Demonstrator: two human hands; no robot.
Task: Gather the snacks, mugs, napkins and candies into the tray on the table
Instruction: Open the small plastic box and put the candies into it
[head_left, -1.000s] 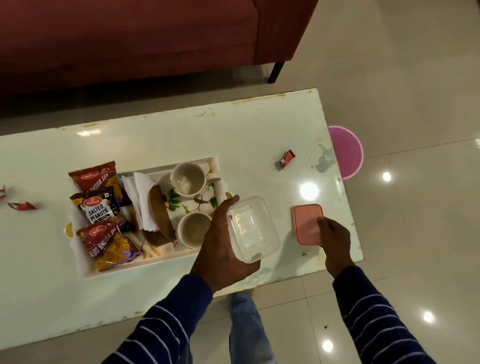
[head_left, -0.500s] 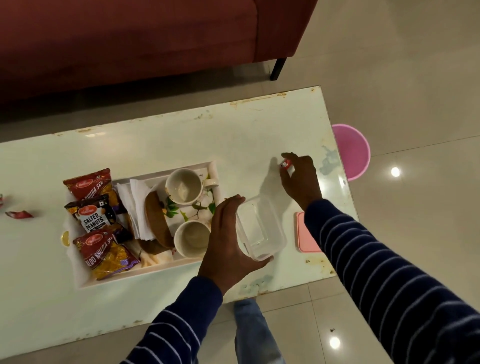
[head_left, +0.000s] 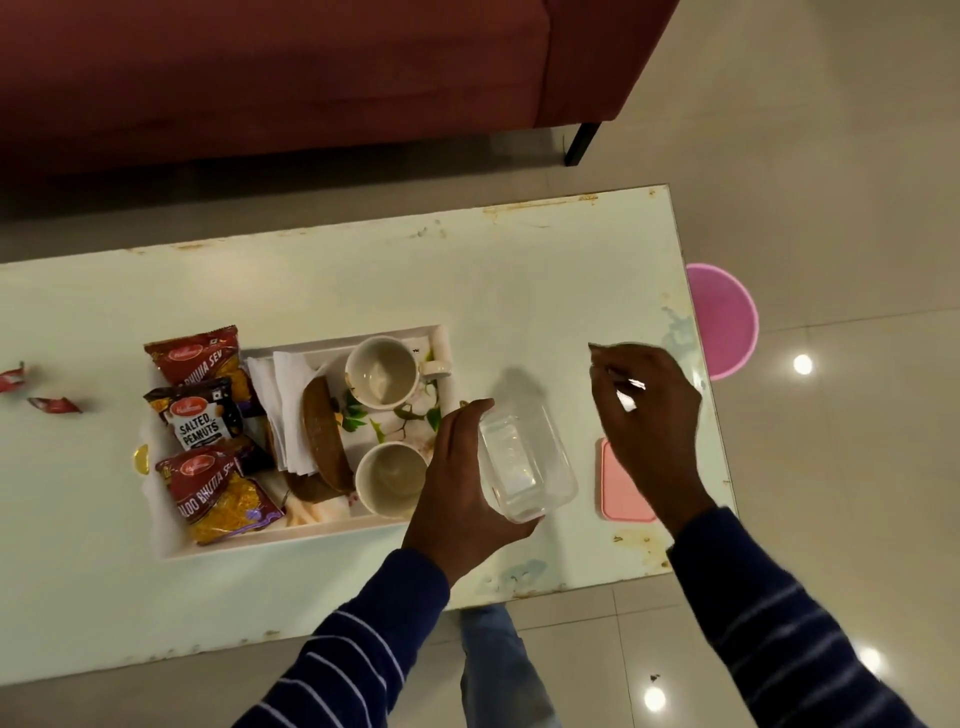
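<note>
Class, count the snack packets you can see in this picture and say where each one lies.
3, all at the tray's left end: the far red packet, the Salted Peanuts packet in the middle, and the near red packet. Others may be hidden beneath.

A home living room. A low white coffee table (head_left: 363, 280) stands on glossy floor tiles (head_left: 831, 156). Just behind the table sits a red sofa (head_left: 270, 73).

Bare table (head_left: 311, 280) behind the tray (head_left: 171, 551); two candies (head_left: 52, 404) at far left; pink lid (head_left: 621, 488) near right edge.
</note>
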